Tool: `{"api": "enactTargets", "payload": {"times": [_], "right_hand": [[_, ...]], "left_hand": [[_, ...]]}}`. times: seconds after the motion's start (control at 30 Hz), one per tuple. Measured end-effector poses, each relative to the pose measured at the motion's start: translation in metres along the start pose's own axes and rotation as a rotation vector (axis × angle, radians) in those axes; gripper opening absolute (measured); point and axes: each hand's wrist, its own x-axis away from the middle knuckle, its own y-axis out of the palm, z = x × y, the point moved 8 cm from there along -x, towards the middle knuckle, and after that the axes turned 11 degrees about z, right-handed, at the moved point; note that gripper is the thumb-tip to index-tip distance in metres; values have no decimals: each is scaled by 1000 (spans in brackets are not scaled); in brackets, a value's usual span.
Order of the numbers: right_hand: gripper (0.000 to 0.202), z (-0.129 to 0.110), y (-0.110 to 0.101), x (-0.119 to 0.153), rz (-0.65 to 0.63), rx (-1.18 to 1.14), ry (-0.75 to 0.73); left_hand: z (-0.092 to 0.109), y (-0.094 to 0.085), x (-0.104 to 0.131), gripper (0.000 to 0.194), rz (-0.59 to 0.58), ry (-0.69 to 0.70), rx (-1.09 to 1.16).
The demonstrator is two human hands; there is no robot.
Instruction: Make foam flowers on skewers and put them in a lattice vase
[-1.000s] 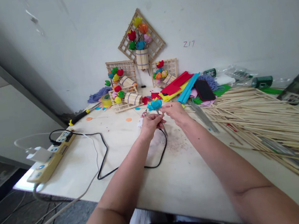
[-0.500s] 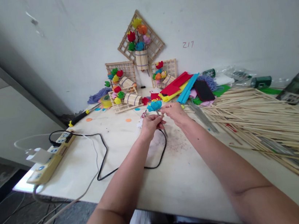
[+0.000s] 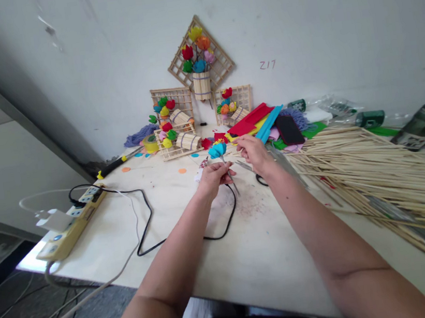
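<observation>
A blue flower (image 3: 218,151) with a yellow and red centre stands on a thin grey stem, and my left hand (image 3: 216,174) is closed around that stem just below the petals. To the right of the bloom, my right hand (image 3: 250,151) is raised and apart from it, its fingertips pinched together; what they hold, if anything, is too small to make out. Scissors (image 3: 261,179) with a black handle lie under my right wrist, partly hidden by it. Behind my left hand is a small white object with a patterned tip (image 3: 202,165).
Lattice panels with flowers (image 3: 172,107) stand at the wall. Bamboo sticks (image 3: 378,168) cover the table's right side, near a phone (image 3: 290,129) and coloured sheets (image 3: 250,121). At left lies a power strip (image 3: 74,226); a black cable (image 3: 146,209) runs below my left hand.
My right hand has moved away from the flower, to the right and slightly up. The flower has shifted slightly left in my left hand. The scissors now show beneath my right wrist.
</observation>
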Motion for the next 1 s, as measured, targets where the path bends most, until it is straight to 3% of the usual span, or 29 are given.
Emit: {"api": "enactTargets", "payload": {"times": [0.1, 0.27, 0.4, 0.53, 0.63, 0.8, 1.0], "right_hand": [[32, -14, -9, -2, 18, -122, -8], [52, -35, -28, -1, 57, -252, -51], [47, -49, -42, 1, 99, -249, -100], [35, -57, -41, 4, 13, -278, -32], [37, -63, -39, 7, -24, -317, -23], [48, -75, -43, 11, -3, -284, -140], [47, -85, -47, 16, -11, -291, -162]], "left_hand": [[8, -2, -2, 34, 51, 123, -106], [25, -12, -2, 26, 235, 381, -296], [44, -20, 10, 23, 370, 636, -425], [59, -28, 22, 21, 508, 822, -581], [61, -32, 22, 19, 539, 834, -601], [55, -33, 17, 14, 514, 771, -574], [53, -31, 16, 22, 503, 784, -588]]}}
